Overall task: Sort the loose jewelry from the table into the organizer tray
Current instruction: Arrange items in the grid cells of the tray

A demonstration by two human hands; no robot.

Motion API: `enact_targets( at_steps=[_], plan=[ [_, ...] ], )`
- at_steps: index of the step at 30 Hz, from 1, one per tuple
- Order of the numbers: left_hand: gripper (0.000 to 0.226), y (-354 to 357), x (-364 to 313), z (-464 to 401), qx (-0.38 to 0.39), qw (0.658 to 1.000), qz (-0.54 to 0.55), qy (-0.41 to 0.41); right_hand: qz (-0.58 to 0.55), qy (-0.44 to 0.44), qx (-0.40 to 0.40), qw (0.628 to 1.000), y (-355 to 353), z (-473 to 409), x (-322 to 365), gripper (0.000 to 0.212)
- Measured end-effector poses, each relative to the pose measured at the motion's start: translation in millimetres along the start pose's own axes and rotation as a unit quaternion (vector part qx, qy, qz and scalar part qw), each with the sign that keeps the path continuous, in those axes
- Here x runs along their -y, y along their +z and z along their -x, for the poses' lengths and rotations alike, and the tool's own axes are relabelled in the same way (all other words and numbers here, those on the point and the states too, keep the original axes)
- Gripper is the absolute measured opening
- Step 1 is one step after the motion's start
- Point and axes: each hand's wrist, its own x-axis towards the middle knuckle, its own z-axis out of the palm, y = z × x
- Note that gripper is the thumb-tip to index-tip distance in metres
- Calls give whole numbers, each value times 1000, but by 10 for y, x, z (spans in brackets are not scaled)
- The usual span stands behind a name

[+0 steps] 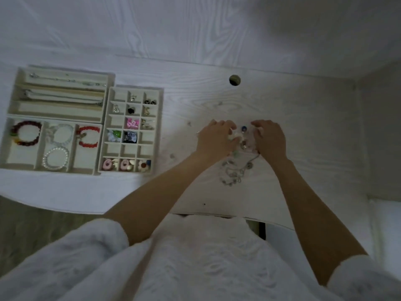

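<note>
Fingers of left hand and right hand curl, pinching loose jewelry.

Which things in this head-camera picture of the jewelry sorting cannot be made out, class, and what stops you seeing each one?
- Head view: what the left hand and right hand hold; curled fingers cover it.
- Head view: the loose jewelry pile is blurred; single pieces are indistinct.
- Head view: small items in the grid tray are too tiny to identify.
- Head view: the bracelet tray is cut by the left edge.
</note>
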Motion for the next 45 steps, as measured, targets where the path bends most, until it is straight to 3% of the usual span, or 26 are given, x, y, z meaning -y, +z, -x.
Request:
enact_targets(
  at_steps=[3, 5, 11, 15, 17, 22, 25, 27, 30, 32, 34, 37, 39, 42, 45],
  plan=[
    [52, 334, -140, -281, 41, 995, -93, -24, 92, -39, 42, 994, 51, -223, -3, 27],
    [50, 459, -210, -359, 28, 990, -126, -53, 117, -67, 57, 989, 62, -297, -5, 25],
    [27, 522, -119, -329, 15, 992, -50, -114, 89, -83, 45, 992, 36, -172, -301, 23],
    [19, 430, -170, -307, 18, 995, -1, -96, 11, -176, 62, 982, 26, -171, -299, 35],
    [18, 301, -251, -255, -5, 996, 24, -80, -42, -237, 84, 967, -6, -177, -264, 30],
    [12, -187, -341, 166, -34, 997, 61, -25, -242, -184, 139, 942, -324, 27, -99, 14],
    [10, -377, -219, 630, -48, 992, 102, -52, -298, -223, 175, 912, -377, 226, 132, 13],
    [11, -401, -80, 929, -65, 970, 199, -124, -297, -238, 193, 904, -230, 350, 325, 19],
    [25, -385, 212, 1291, -102, 886, 365, -266, -305, -228, 238, 894, 88, 547, 735, 23],
    [24, -408, 461, 1501, -142, 838, 410, -330, -339, -207, 274, 876, 276, 672, 1090, 24],
    [14, -460, 667, 1645, -177, 815, 426, -350, -372, -163, 318, 857, 385, 740, 1380, 22],
    [6, -605, 953, 1779, -212, 831, 391, -334, -407, -99, 389, 821, 485, 792, 1710, 25],
    [6, -674, 1076, 1762, -226, 846, 378, -300, -423, -79, 387, 816, 505, 784, 1799, 29],
    [19, -742, 1249, 1678, -222, 890, 330, -222, -420, -79, 345, 836, 560, 757, 1849, 31],
    [26, -757, 1483, 1616, -173, 942, 252, -138, -350, -131, 272, 887, 668, 763, 1896, 23]
  ],
)
